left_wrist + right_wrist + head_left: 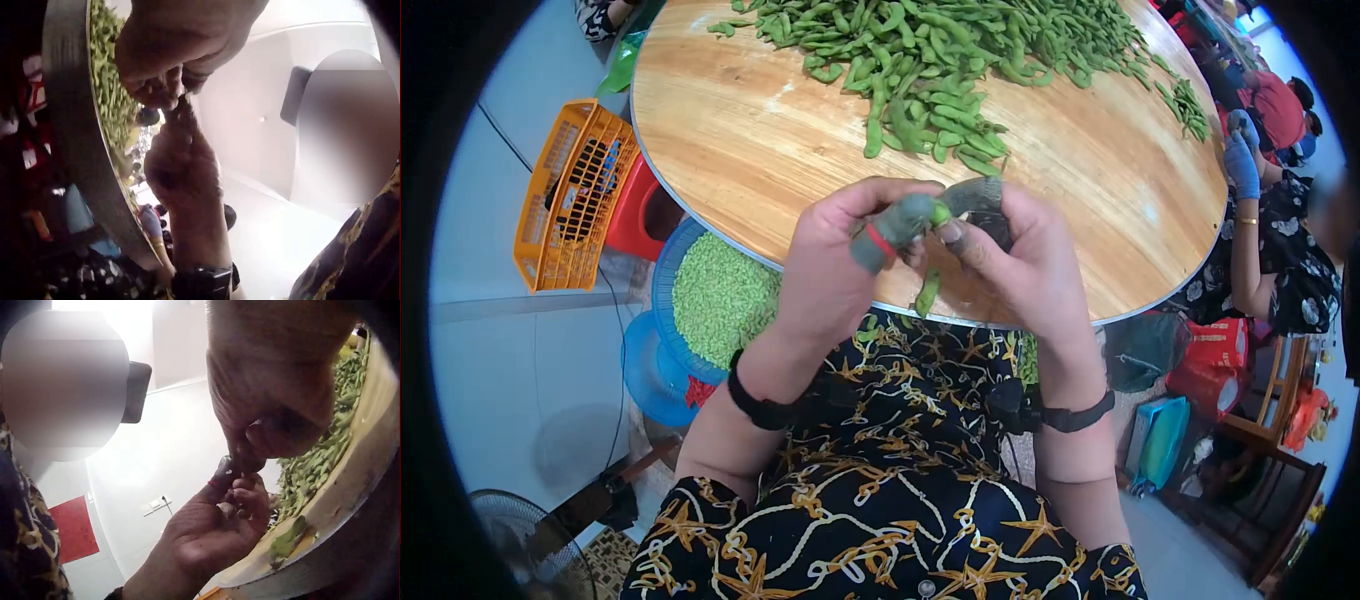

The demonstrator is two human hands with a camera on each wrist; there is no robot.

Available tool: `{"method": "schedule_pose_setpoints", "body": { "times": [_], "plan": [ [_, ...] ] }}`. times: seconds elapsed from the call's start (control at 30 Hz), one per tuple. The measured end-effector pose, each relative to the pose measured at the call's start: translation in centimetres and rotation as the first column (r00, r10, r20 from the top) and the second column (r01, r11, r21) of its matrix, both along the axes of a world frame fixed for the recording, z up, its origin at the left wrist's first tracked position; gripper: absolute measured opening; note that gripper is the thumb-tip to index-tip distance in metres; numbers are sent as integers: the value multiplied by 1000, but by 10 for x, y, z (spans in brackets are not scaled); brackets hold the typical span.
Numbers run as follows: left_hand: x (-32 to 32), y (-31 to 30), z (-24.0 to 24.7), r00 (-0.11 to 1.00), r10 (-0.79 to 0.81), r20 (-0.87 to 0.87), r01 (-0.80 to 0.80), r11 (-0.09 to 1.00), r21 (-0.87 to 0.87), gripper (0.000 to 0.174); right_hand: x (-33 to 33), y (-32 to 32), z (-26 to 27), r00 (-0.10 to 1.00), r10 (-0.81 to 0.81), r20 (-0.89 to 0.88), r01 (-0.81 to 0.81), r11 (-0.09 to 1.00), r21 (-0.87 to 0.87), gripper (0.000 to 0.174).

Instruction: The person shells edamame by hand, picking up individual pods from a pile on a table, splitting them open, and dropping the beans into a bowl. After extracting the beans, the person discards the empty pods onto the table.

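Note:
My left hand [825,240] and right hand [1040,250] meet over the table's near edge, fingertips close together. Between them both pinch a green soybean pod [941,213], of which only a small part shows. A grey-green cover with a red band [881,238] wraps the left thumb; the right thumb tip looks dark and stained. Just below the hands, another pod [928,293] lies by the table rim. The left wrist view shows the right hand [184,162] reaching up to the left fingers; the pod there is hidden in shadow.
A large heap of pods [940,45] covers the far side of the round wooden table [730,130]. At the left stand a blue basket of shelled beans [720,300], a red stool [635,212] and an orange crate [565,200]. Another person's gloved hand [1242,165] is at the right.

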State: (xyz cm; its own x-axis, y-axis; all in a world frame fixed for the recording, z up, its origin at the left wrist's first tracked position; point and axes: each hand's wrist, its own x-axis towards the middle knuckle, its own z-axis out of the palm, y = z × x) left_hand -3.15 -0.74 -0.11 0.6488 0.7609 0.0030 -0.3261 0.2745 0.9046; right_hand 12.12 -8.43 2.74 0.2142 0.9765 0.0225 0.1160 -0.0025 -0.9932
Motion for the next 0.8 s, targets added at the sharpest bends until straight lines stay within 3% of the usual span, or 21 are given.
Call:
{"method": "schedule_pose_setpoints", "body": {
  "times": [0.03,0.13,0.17,0.23,0.27,0.33,0.47,0.53,0.6,0.7,0.73,0.77,0.8],
  "plan": [
    [6,-2,-3,988,-54,144,72,989,-129,22,0,-2,0,999,-34,34,34,999,10,14],
    [19,-11,-2,980,-23,198,68,972,-225,18,2,-12,6,1000,-13,-24,10,993,-118,13],
    [21,-13,-1,980,-26,196,70,972,-224,18,1,-14,4,1000,-15,-26,12,993,-117,13],
    [24,-18,1,973,-2,229,51,977,-208,12,-2,-19,-2,961,61,-270,-98,987,-127,13],
    [26,-20,0,973,-3,230,52,977,-206,12,-2,-21,-4,961,61,-269,-97,987,-124,13],
    [29,-23,-3,983,156,101,-141,980,-142,9,0,-22,-8,888,149,-435,-202,976,-77,16],
    [31,-28,-11,971,158,179,-117,968,-223,9,0,-19,-19,907,201,-371,-237,970,-52,18],
    [31,-27,-15,975,171,144,-163,984,-66,10,-1,-19,-21,889,218,-403,-239,971,-2,19],
    [33,-28,-13,975,174,135,-165,983,-76,8,-3,-20,-20,826,211,-523,-235,972,20,20],
    [32,-31,-10,976,187,108,-176,979,-100,8,-1,-18,-21,860,125,-495,-209,971,-118,20],
    [32,-30,-9,925,380,-20,-342,851,399,9,1,-18,-17,857,119,-501,-207,970,-125,20],
    [31,-30,-10,812,582,-32,-324,496,806,10,3,-19,-8,888,79,-452,-160,977,-143,20],
    [19,-36,-13,817,576,-42,-315,506,803,10,7,-20,-2,915,36,-401,-109,981,-159,20]
  ]
}}
